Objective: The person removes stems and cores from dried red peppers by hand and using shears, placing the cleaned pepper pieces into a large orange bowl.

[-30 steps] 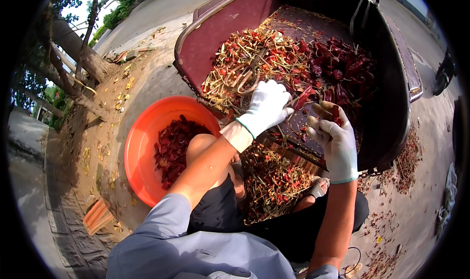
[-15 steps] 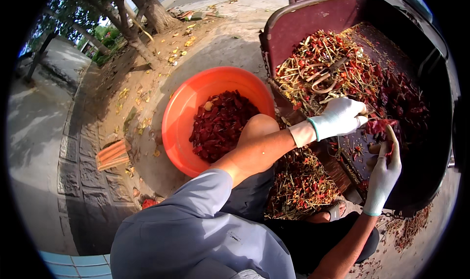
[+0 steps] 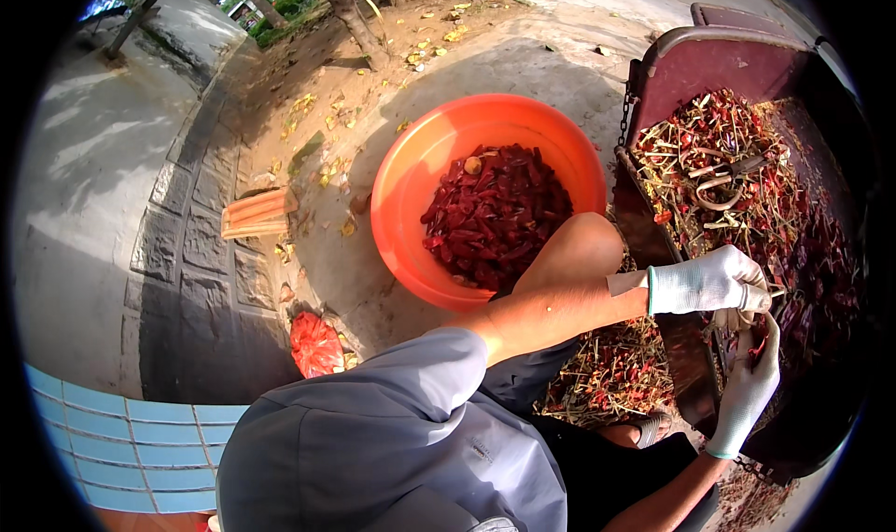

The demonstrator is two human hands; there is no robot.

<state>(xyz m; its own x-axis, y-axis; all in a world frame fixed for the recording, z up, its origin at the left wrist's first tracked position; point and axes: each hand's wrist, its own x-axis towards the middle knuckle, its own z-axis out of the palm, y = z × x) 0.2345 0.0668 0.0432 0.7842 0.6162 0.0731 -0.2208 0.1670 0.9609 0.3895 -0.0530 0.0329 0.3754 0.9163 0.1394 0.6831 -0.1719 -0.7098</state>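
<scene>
My left hand [image 3: 714, 280], in a white knit glove with a teal cuff, is closed in a pinch over the cart bed. A pale stem end [image 3: 777, 292] pokes out at its fingertips. Just below, my right hand [image 3: 749, 383], gloved alike, curls its fingers around a dark red dried chili [image 3: 760, 338]. The fingertips of both hands meet or nearly meet, partly hiding what lies between them. Beyond them, the maroon cart bed [image 3: 728, 63] holds a heap of dried chilies, stems and bits [image 3: 737, 159]. Darker whole chilies [image 3: 826, 285] lie at its right side.
An orange basin [image 3: 401, 224] with dark red chilies [image 3: 495, 205] stands left of my knee. Chili scraps and stems [image 3: 611, 373] pile up below the cart. A red plastic bag [image 3: 316, 345] and an orange ridged block [image 3: 259, 214] lie by the stone edging. Metal scissors [image 3: 717, 191] appear to rest on the heap.
The view has swung left, so basin and cart sit further right in the picture. My hands have come closer together, and the chili stretched between them is now mostly hidden by my fingers.
</scene>
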